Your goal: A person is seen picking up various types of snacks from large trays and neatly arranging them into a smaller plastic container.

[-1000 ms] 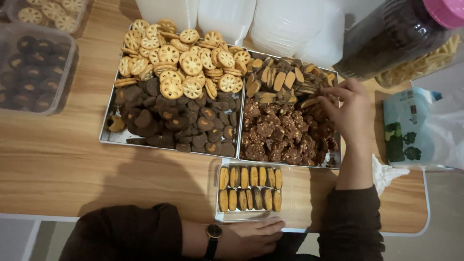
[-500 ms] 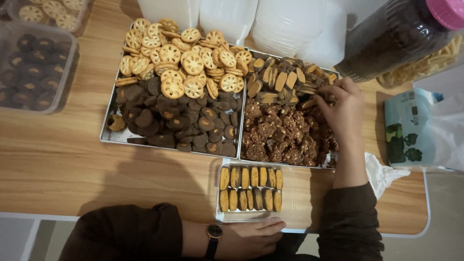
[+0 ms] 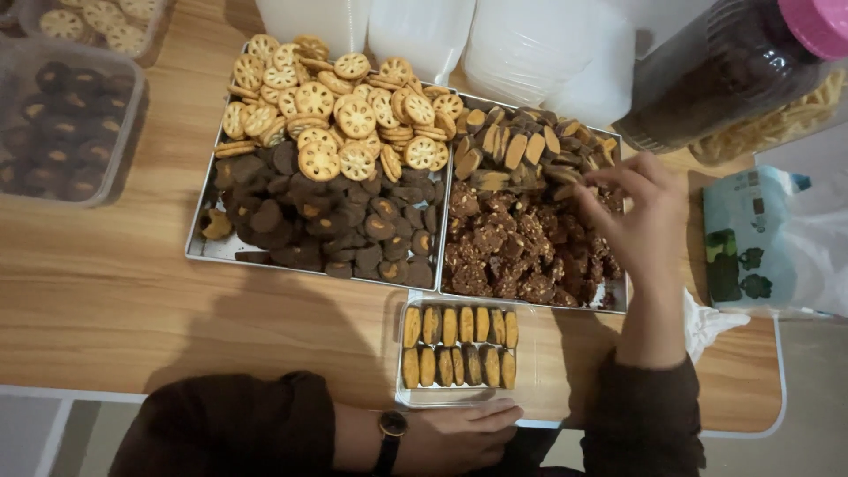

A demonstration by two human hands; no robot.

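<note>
My right hand (image 3: 638,219) reaches over the right metal tray (image 3: 623,296), fingertips pinched among the oblong tan-and-brown cookies (image 3: 517,150) at its far end; whether it grips one I cannot tell. The same tray holds dark nutty clusters (image 3: 508,252). My left hand (image 3: 459,435), with a wristwatch, rests against the near edge of a small clear plastic box (image 3: 459,395) filled with two rows of oblong cookies. The left metal tray (image 3: 201,252) holds round lattice cookies (image 3: 340,110) and dark chocolate cookies (image 3: 336,225).
Clear lidded boxes of dark cookies (image 3: 62,124) and round cookies (image 3: 97,18) stand far left. White containers (image 3: 530,53) line the back. A dark jar with a pink lid (image 3: 733,62) leans at the top right, above a green-and-white packet (image 3: 751,238).
My right hand has shifted slightly within the far end of the right tray, fingers working among the oblong cookies. My left hand stays at the small box.
</note>
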